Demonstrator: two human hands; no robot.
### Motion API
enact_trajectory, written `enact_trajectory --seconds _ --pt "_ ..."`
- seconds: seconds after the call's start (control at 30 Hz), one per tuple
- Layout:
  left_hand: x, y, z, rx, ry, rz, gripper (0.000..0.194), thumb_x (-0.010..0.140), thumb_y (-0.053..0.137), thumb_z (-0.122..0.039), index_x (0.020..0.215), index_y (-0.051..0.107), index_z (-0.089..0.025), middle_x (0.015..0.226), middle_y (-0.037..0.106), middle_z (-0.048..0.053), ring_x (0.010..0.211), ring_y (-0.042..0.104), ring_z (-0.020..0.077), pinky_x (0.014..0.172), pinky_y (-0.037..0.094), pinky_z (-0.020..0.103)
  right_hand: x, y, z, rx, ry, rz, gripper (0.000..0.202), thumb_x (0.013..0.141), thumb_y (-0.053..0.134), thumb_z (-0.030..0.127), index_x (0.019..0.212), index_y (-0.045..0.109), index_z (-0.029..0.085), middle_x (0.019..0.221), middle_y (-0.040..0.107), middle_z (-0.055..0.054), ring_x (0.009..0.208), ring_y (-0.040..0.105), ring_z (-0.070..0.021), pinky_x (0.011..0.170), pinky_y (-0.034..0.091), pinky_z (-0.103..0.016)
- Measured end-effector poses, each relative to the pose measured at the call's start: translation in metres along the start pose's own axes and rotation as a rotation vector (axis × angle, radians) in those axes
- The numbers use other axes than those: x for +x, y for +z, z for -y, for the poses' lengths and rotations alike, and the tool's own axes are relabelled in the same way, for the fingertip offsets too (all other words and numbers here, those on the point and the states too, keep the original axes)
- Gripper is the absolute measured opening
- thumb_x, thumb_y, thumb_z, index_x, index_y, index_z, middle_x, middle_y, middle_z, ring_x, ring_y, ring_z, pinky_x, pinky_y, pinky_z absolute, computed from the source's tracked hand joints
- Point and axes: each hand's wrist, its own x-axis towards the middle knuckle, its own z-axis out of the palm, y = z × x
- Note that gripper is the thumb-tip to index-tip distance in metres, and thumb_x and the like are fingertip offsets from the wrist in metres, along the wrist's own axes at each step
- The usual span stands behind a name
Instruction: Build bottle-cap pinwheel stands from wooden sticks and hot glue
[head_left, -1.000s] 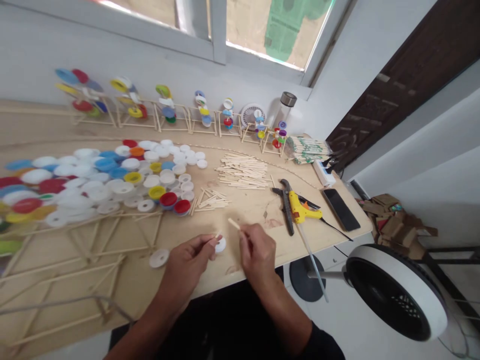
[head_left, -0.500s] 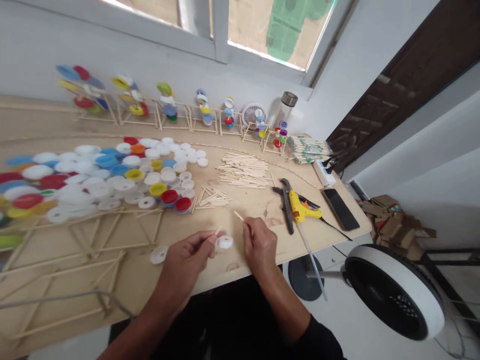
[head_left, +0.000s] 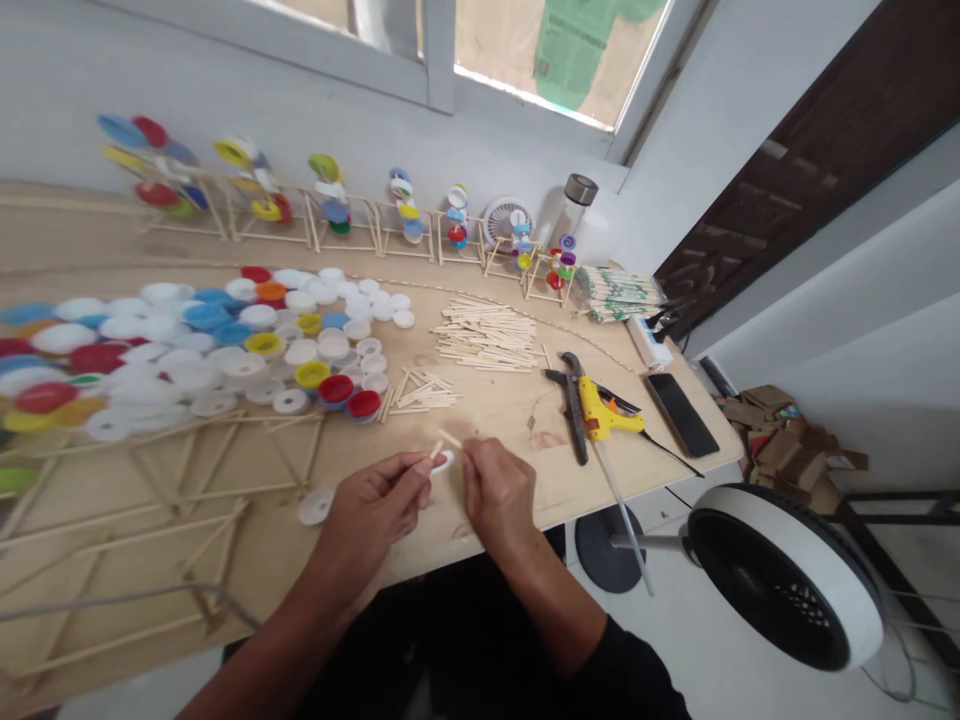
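My left hand pinches a short wooden stick between thumb and forefinger. Right at those fingertips is a white bottle cap, partly hidden; whether the fingers hold it too, I cannot tell. My right hand is closed around another wooden stick, its end poking out toward the left hand's stick. The two stick ends are close together above the table. Beside my left wrist lies a white cap with a hole.
Many coloured bottle caps spread over the left. Stick frames lie in front of them. Cut sticks are piled mid-table. Rightward are a yellow glue gun, dark cutters and a phone. Cap wheels on stands line the wall.
My right hand has moved left, bringing its stick close to the one in my left hand. The white cap at my left fingertips sits higher and is more covered.
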Motion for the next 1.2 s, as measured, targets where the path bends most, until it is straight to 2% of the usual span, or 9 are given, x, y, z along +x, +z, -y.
enact_trajectory --seconds 0.1,0.27,0.43,0.53,0.7,0.9,1.1,1.2 --pt "0.001 -0.001 -0.001 0.070 0.058 -0.039 0.051 0.054 0.076 -0.055 0.083 0.068 -0.014 0.050 0.046 -0.007 0.040 0.028 0.0034 0.040 0.016 0.019 0.006 -0.008 0.001 0.156 0.140 -0.069 0.021 0.095 0.042 0.024 0.092 0.062 0.018 0.075 0.063 -0.004 0.062 0.057 -0.0141 0.061 0.045 -0.024" --pt "0.004 -0.003 -0.001 0.288 0.243 -0.104 0.034 0.062 0.068 -0.051 0.074 0.069 -0.019 0.054 0.054 -0.004 0.046 0.041 0.0086 0.042 0.030 0.021 0.013 -0.011 0.016 0.594 0.459 0.008 0.017 0.088 0.054 0.035 0.090 0.060 0.019 0.060 0.052 0.005 0.050 0.047 -0.0098 0.047 0.037 -0.020" --pt "0.003 -0.002 0.001 0.419 0.354 -0.127 0.027 0.067 0.060 -0.047 0.071 0.068 -0.022 0.052 0.058 -0.004 0.052 0.053 0.0130 0.055 0.043 0.023 0.022 0.003 0.026 0.778 0.646 0.091 0.021 0.074 0.068 0.037 0.073 0.060 0.019 0.050 0.042 0.009 0.045 0.034 -0.0072 0.042 0.028 -0.019" --pt "0.002 -0.002 0.000 0.450 0.362 -0.120 0.026 0.068 0.058 -0.047 0.069 0.067 -0.022 0.053 0.061 -0.003 0.052 0.055 0.0141 0.057 0.044 0.024 0.025 0.004 0.029 0.795 0.648 0.119 0.024 0.073 0.068 0.036 0.063 0.056 0.018 0.048 0.041 0.009 0.044 0.031 -0.0063 0.042 0.024 -0.019" --pt "-0.002 -0.002 -0.005 0.489 0.386 -0.101 0.029 0.068 0.057 -0.049 0.057 0.062 -0.023 0.050 0.059 -0.003 0.045 0.047 0.0118 0.051 0.040 0.023 0.026 -0.006 0.032 0.852 0.642 0.134 0.026 0.076 0.064 0.038 0.061 0.054 0.018 0.051 0.043 0.007 0.047 0.034 -0.0068 0.044 0.027 -0.019" --pt "-0.004 -0.005 -0.004 0.511 0.387 -0.102 0.030 0.070 0.057 -0.050 0.059 0.062 -0.023 0.053 0.060 -0.003 0.047 0.048 0.0117 0.052 0.040 0.023 0.023 -0.009 0.030 0.924 0.692 0.194 0.027 0.077 0.064 0.042 0.066 0.058 0.018 0.053 0.044 0.007 0.047 0.034 -0.0070 0.046 0.029 -0.019" --pt "-0.002 -0.008 -0.002 0.562 0.441 -0.086 0.034 0.077 0.053 -0.049 0.058 0.060 -0.022 0.054 0.061 -0.004 0.047 0.049 0.0104 0.050 0.040 0.022 0.023 -0.009 0.031 0.895 0.705 0.227 0.025 0.076 0.063 0.043 0.070 0.061 0.018 0.058 0.050 0.004 0.054 0.042 -0.0098 0.049 0.032 -0.020" --pt "-0.002 -0.009 0.002 0.612 0.509 -0.123 0.033 0.080 0.051 -0.048 0.064 0.063 -0.022 0.054 0.061 -0.005 0.045 0.051 0.0102 0.048 0.039 0.021 0.025 -0.008 0.034 0.863 0.714 0.223 0.023 0.075 0.062 0.040 0.067 0.059 0.018 0.056 0.048 0.005 0.051 0.039 -0.0087 0.047 0.029 -0.020"
